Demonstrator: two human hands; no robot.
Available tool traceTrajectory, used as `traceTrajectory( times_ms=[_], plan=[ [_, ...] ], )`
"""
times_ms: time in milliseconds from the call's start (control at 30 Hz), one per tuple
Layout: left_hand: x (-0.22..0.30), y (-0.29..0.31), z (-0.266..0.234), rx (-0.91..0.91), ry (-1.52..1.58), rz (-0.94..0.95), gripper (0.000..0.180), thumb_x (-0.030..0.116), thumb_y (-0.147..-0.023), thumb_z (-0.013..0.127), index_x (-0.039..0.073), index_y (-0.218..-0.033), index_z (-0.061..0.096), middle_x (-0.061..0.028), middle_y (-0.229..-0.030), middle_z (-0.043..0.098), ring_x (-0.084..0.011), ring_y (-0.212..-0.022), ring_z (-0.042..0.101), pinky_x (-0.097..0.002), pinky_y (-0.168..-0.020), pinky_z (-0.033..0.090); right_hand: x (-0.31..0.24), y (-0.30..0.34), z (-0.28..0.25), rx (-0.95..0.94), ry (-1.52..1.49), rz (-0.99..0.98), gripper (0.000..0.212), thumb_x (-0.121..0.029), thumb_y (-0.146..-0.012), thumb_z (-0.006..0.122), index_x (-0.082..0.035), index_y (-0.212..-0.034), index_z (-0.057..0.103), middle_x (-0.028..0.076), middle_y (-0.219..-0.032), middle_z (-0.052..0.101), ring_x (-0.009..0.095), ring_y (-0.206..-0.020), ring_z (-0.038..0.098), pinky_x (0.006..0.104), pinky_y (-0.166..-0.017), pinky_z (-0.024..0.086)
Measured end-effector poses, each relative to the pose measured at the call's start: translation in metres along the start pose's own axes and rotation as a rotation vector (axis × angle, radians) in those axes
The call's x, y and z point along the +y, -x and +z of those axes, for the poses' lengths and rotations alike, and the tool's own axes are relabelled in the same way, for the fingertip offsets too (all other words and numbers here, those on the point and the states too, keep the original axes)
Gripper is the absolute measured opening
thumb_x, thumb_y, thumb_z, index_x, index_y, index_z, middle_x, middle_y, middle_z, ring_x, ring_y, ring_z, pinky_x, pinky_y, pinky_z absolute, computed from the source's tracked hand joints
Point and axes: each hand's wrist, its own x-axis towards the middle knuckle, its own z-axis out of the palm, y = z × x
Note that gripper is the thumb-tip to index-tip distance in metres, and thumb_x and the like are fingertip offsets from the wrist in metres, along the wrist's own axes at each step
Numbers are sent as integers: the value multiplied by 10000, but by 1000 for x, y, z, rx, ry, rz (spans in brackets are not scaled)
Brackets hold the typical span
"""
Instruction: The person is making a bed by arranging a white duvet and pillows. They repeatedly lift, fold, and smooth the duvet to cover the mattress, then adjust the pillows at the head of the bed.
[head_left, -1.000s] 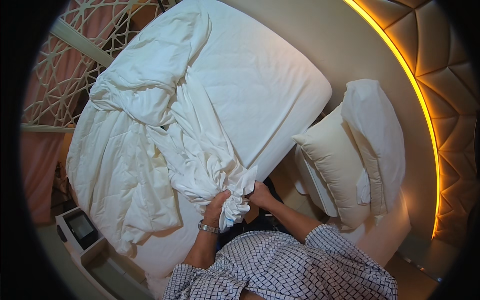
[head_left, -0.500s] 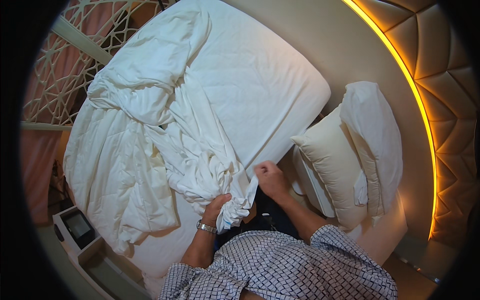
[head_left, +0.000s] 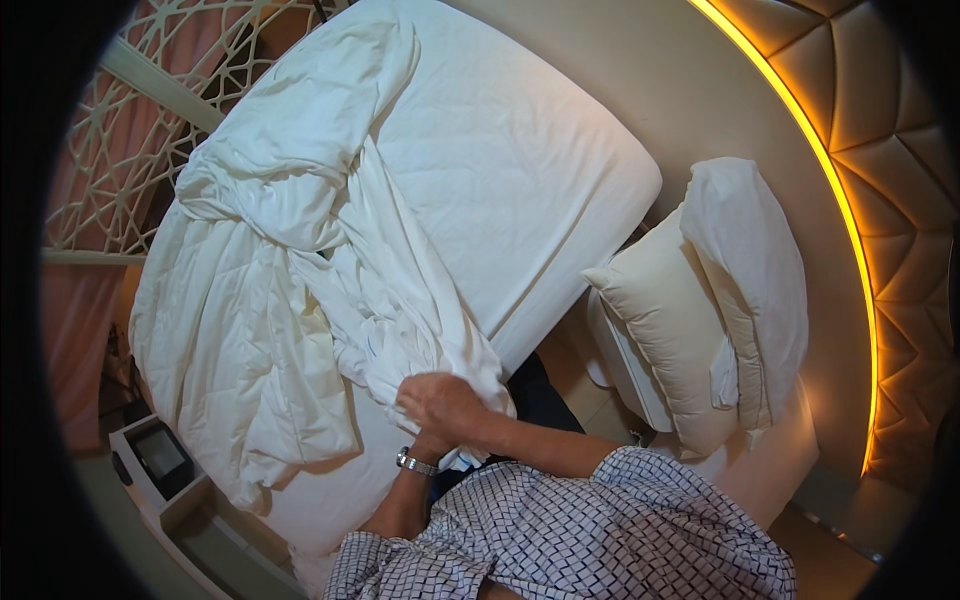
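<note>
A thin white sheet lies bunched across the bed, its gathered end drawn up against my body. My left hand, below a metal wristwatch, grips that end; most of its fingers are hidden behind my right hand. Crossing over from the right, my right hand is closed on the bunched sheet just above the left one. A loose tail of cloth with a small blue mark hangs beneath my hands. To the left, a quilted white duvet lies rumpled, touching the sheet.
The bed's mattress has a smooth white covering. At the right, pillows lean on a padded seat. A low shelf unit with a dark panel stands at the lower left. Behind are a lattice screen and a lit padded wall.
My right hand has let go of the sheet's right corner and swung left over my left hand onto the bunch. The loose corner has been gathered in.
</note>
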Motion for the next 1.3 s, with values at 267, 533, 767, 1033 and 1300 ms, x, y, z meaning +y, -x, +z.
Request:
traceTrajectory(
  times_ms=[267, 533, 767, 1033, 1300],
  plan=[
    [2, -3, -11, -65, 532, -447, 328, 126, -934, 642, -40, -1214, 607, -106, -1110, 687, -181, -891, 698, -314, -813, 569, 9, 0, -62, 425, -258, 307, 175, -169, -929, 654, 5, -922, 647, 96, -749, 653, 183, -696, 631, 314, -684, 525],
    [25, 0, 11, -121, 431, -328, 460, 111, -909, 684, -16, -1324, 530, -103, -1146, 669, -178, -956, 678, -317, -847, 563, 55, 11, -56, 18, -245, 426, 151, -134, -851, 637, 7, -885, 678, 165, -755, 668, 233, -647, 631, 339, -627, 511],
    [-9, 5, -16, -174, -63, -48, 617, 153, -868, 754, 29, -1410, 485, -96, -1453, 484, -230, -1344, 448, -364, -1132, 356, 7, 13, -26, -61, 106, 256, 144, -99, -885, 588, -8, -971, 658, 209, -882, 675, 370, -826, 667, 413, -738, 529],
    [31, 12, -13, -64, 546, -516, 257, 239, -942, 607, -8, -917, 672, -94, -872, 709, -202, -754, 690, -330, -698, 568, 70, 5, -74, 450, -216, 442, 290, -251, -930, 669, 9, -1052, 630, 167, -847, 689, 234, -775, 682, 352, -702, 545],
    [31, 13, -13, -87, 583, -458, 284, 243, -956, 600, -21, -1034, 670, -101, -966, 717, -198, -847, 700, -323, -749, 564, 90, -9, -74, -202, -937, 676, 350, -337, -956, 638, 11, -969, 668, 25, -871, 664, 115, -723, 596, 297, -643, 512]
  ],
)
